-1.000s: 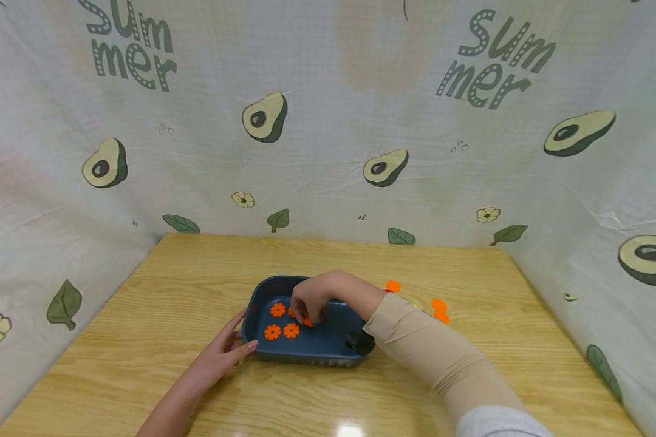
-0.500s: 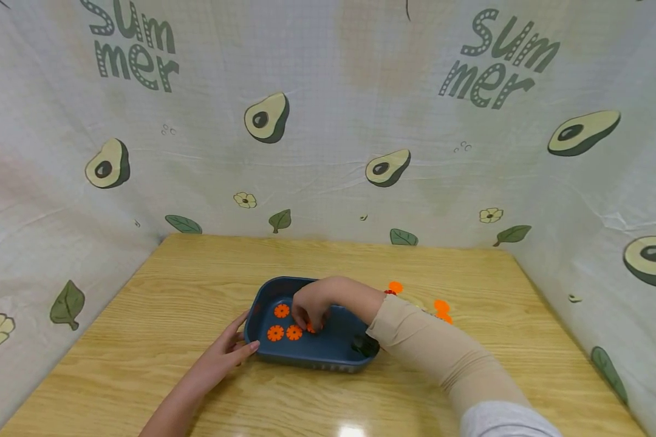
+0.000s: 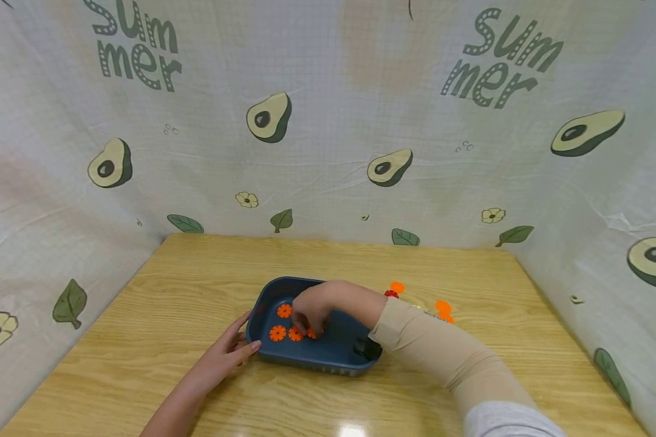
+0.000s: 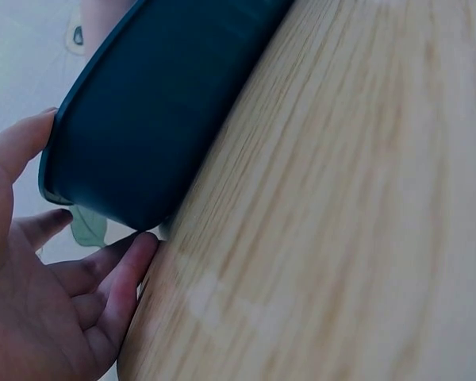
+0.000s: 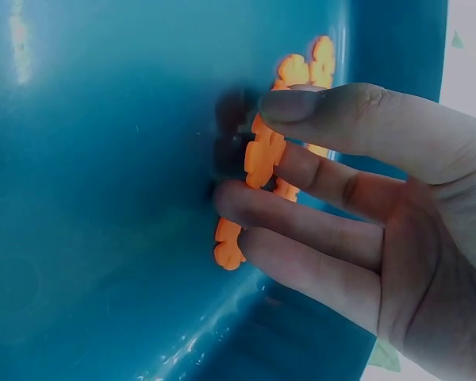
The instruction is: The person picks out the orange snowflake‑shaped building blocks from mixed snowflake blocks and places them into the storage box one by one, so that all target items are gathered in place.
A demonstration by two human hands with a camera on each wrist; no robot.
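Note:
My left hand (image 3: 231, 349) holds the left end of a dark blue tub (image 3: 328, 365). In the left wrist view, the thumb (image 4: 32, 139) lies at the tub's rim and the other fingers are at its outer wall and bottom edge. Inside the tub, my right hand (image 3: 314, 306) pinches an orange flower-shaped piece (image 5: 262, 155) between thumb and fingers, close over the floor. More orange flower-shaped pieces (image 3: 277, 333) lie at the tub's left side, one right beside the held piece. The right hand hides part of the tub floor behind it.
A black object (image 3: 367, 348) is in the tub's right front corner. Right of the tub, partly behind my right forearm, lie orange pieces (image 3: 444, 308), a red notched piece (image 3: 391, 294) and something yellow. A patterned cloth (image 3: 328, 182) encloses the wooden table (image 3: 224, 258).
My right hand has moved the orange flower-shaped piece a little toward the front of the tub, level with the front row. The left hand keeps its hold. The view has shifted slightly.

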